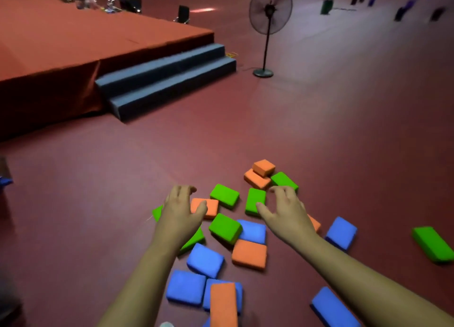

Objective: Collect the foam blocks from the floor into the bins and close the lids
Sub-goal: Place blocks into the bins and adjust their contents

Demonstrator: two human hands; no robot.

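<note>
Both hands hovered with fingers loosely spread, holding nothing: the left hand (179, 211) over an orange block (208, 207), the right hand (287, 211) just beside a green block (254, 200). Blue, green and orange blocks (249, 254) lay scattered on the floor (98, 203).

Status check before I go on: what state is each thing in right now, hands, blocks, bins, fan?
foam blocks: loose on the floor, several overlapping.
left hand: open, fingers spread over the blocks, holding nothing.
right hand: open, fingers loosely bent, holding nothing.
bins: not in view.
fan: upright; whether it is spinning cannot be told.
</note>
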